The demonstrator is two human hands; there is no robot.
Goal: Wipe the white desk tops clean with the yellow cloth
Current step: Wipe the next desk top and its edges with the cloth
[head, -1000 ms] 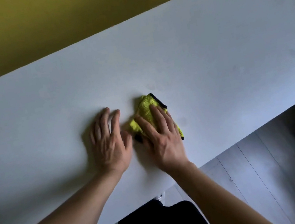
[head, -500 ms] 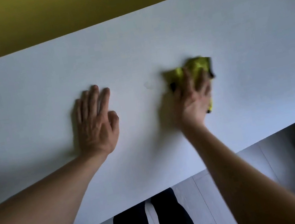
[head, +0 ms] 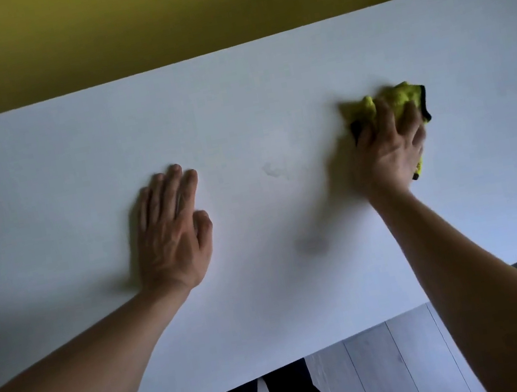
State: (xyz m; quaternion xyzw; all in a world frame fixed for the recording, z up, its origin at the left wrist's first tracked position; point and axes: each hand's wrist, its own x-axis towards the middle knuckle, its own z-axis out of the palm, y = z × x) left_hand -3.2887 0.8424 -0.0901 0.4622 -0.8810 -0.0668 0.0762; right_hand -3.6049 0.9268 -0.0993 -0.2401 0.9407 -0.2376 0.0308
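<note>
Since the earlier frame, the right hand [head: 389, 152] has swept the yellow cloth [head: 401, 101] toward 2 o'clock, fingers curled over it to press. Left hand [head: 172, 231] lies flat, released, probably bracing on the white surface [head: 269, 107].

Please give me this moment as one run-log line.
right hand: presses yellow cloth on white desk top | left hand: flat on desk | faint smudge: between hands

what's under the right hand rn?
The yellow cloth, bunched, pressed onto the white desk top by the right hand. Its edges stick out beyond the fingers; the middle and the desk beneath are covered.
</note>
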